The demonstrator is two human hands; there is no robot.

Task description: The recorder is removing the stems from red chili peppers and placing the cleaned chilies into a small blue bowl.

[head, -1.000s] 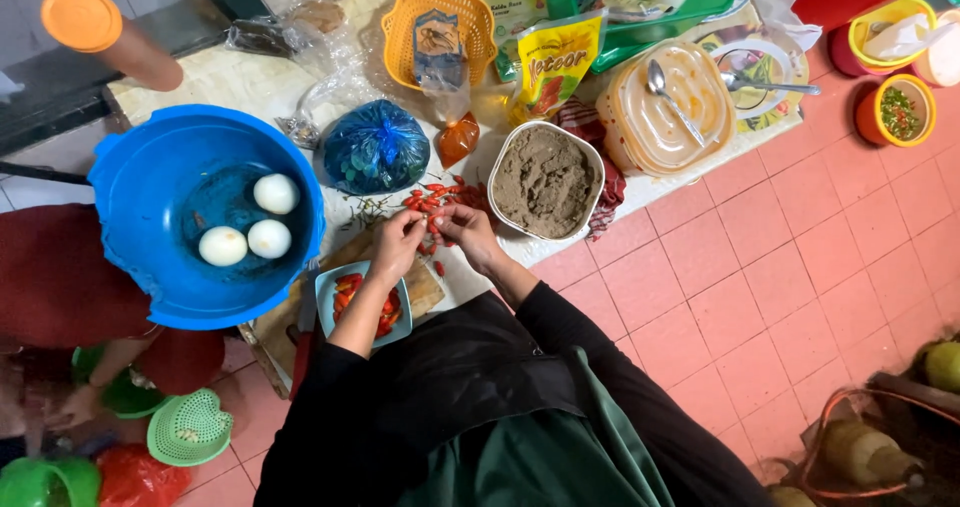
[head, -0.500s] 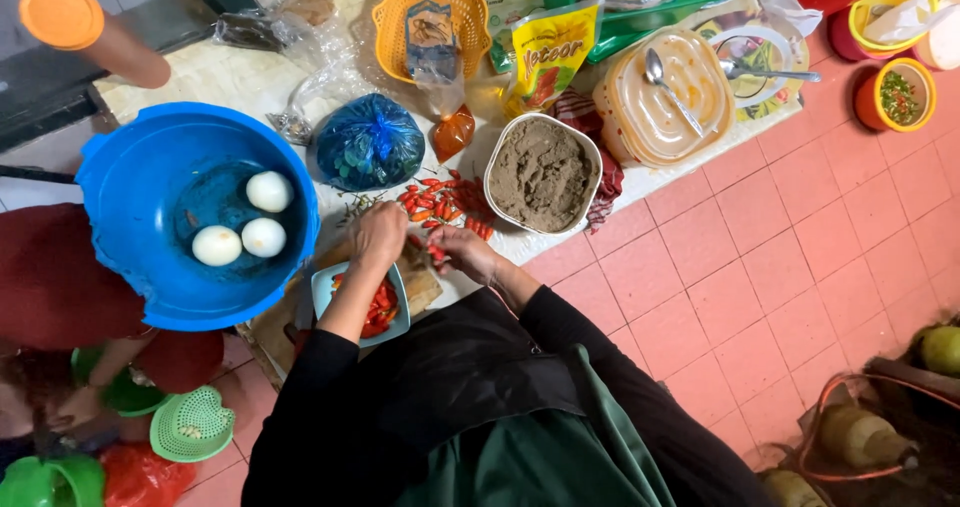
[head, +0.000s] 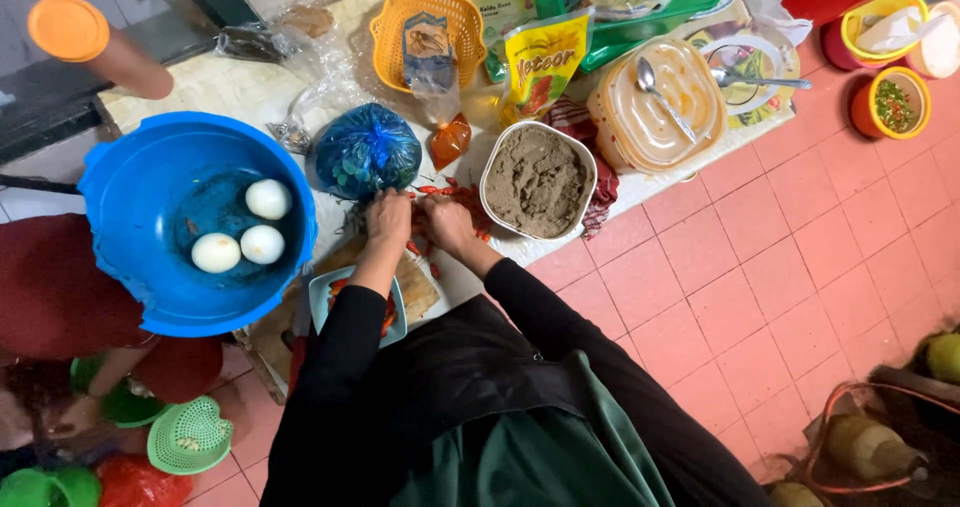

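Note:
My left hand (head: 388, 217) and my right hand (head: 447, 224) meet side by side over a small pile of red chillies (head: 462, 199) on the pale counter. Both have their fingers curled down onto a chilli between them; the fingertips hide the grip. Just behind my left forearm sits a small grey-blue dish (head: 328, 289) with red chilli pieces, resting on a wooden cutting board (head: 418, 285). A white bowl of grey-brown paste (head: 538, 180) stands right beside my right hand.
A big blue basin (head: 140, 267) holds three peeled eggs (head: 268, 199) at the left. A knotted blue plastic bag (head: 368, 150), an orange basket (head: 392, 42), a yellow pouch (head: 545, 62) and a lidded tub with a spoon (head: 660, 92) crowd the counter. Pink floor tiles (head: 760, 267) lie to the right.
My left hand has come back from the dish side to the chilli pile, and both hands are now close together. The view has shifted slightly.

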